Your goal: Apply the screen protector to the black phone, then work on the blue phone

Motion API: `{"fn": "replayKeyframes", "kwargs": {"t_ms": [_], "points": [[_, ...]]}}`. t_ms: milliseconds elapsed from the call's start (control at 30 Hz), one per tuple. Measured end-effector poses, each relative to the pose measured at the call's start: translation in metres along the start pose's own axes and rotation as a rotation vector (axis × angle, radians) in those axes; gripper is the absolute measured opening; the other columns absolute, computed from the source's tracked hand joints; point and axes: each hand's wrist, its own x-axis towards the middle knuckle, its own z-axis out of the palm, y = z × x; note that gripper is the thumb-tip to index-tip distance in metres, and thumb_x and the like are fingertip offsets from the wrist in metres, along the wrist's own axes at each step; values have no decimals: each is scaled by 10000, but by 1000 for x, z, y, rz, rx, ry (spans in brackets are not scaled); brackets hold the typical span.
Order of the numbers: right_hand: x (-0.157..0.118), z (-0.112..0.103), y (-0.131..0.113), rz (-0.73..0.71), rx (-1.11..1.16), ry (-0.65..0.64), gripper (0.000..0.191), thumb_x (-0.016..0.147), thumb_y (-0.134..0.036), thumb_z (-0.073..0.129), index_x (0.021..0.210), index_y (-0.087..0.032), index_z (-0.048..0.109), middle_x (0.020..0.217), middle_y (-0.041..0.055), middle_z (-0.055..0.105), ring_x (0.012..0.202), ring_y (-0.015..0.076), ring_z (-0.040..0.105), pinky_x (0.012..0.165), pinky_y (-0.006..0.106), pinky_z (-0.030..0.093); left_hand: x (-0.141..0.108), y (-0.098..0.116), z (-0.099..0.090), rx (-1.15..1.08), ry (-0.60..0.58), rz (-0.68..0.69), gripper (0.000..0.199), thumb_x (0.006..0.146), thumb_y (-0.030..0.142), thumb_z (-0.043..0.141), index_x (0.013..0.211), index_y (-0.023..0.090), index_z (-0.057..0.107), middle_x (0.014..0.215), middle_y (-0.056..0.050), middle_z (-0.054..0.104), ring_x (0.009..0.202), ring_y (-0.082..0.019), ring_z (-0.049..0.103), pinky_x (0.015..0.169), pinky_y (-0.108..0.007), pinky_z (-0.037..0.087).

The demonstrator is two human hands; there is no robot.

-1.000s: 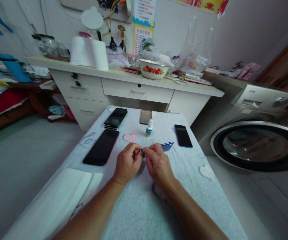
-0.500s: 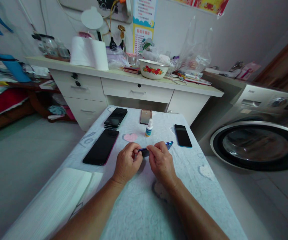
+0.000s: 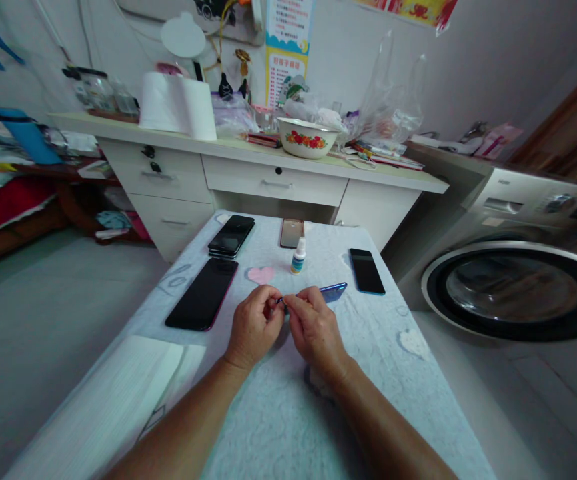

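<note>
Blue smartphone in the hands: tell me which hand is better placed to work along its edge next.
Probably the right hand: its fingertips are at the edge, while the left hand grips the blue smartphone by its left end.

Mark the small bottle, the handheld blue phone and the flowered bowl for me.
small bottle [image 3: 297, 262], head view: label
blue phone [image 3: 334, 292], head view: uncovered right end
flowered bowl [image 3: 307, 141], head view: outer wall

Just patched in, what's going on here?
A person's left hand holds the left end of a blue phone, while the right hand is at its edge; whether that grip pinches anything is hidden. A small bottle stands upright beyond them, and a black phone lies off to the right.
</note>
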Motion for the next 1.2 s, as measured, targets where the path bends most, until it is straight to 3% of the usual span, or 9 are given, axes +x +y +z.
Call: {"fn": "replayKeyframes", "kwargs": {"t_ms": [333, 700, 1200], "points": [[-1, -1, -3, -6, -14, -37, 284, 883, -127, 445, 1084, -196, 633, 943, 60, 518, 765, 143, 525, 703, 246, 475, 0, 2, -2, -11, -13, 3, 51, 809, 226, 510, 788, 187, 535, 676, 20, 559, 631, -123, 545, 599, -239, 403], [0, -5, 5, 106, -136, 81, 238, 856, -113, 469, 997, -190, 645, 895, 46, 508, 738, 134, 529, 670, 228, 470, -1, 1, -2, -24, -5, -11, 62, 804, 219, 495, 790, 184, 545, 667, 22, 552, 622, -118, 546, 606, -231, 409], [0, 0, -7, 28, -46, -40, 252, 897, -133, 425, 1042, -181, 626, 924, 60, 519, 775, 144, 537, 718, 250, 483, -1, 0, -2, -58, -41, -9, 148, 880, 269, 450, 778, 192, 525, 734, 1, 598, 702, -139, 570, 641, -250, 419]]}}
